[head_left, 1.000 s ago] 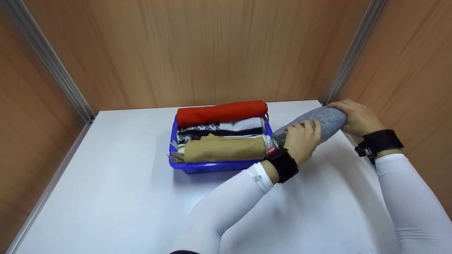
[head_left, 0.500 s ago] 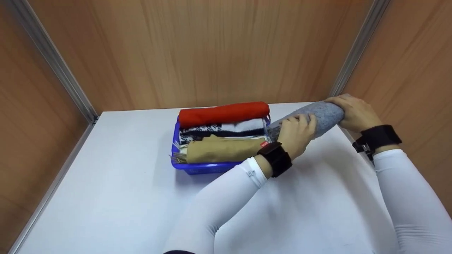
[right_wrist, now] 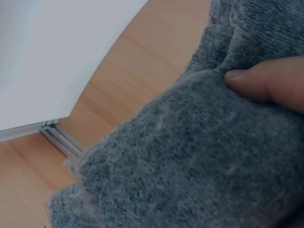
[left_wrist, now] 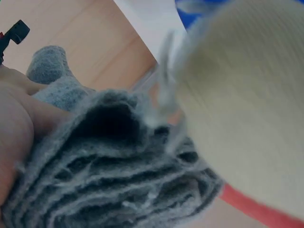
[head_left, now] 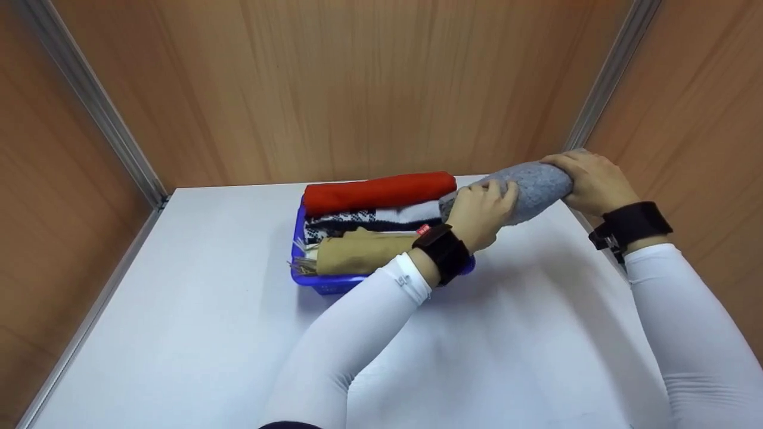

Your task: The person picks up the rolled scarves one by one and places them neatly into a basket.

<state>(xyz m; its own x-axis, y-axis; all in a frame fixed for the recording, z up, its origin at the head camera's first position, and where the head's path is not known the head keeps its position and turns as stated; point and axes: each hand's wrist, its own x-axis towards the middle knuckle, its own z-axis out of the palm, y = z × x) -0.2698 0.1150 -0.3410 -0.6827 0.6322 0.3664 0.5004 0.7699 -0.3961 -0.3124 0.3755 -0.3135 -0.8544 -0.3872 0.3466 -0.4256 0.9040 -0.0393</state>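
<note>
Both hands grip a rolled grey woollen cloth, possibly a scarf (head_left: 533,187), raised and tilted at the right end of a blue basket (head_left: 334,281). My left hand (head_left: 484,214) holds its left end, which overlaps the basket's right side. Around the far right end curls my right hand (head_left: 596,183). The left wrist view shows the layered folds of the grey roll (left_wrist: 114,185). In the right wrist view a thumb (right_wrist: 266,85) presses into the wool. Inside the basket lie a red roll (head_left: 378,193), a black-and-white patterned cloth (head_left: 411,213) and a tan fringed roll (head_left: 357,253).
The basket stands on a white table (head_left: 197,310) near its back edge. Wood-grain panels (head_left: 381,89) rise behind and at both sides, joined by metal corner posts (head_left: 614,71). A small red tag (head_left: 423,229) shows beside the left wristband.
Both hands have moved left and slightly away from me with the grey roll. Its left end now overlaps the basket's right side, and the left forearm covers more of the tan roll.
</note>
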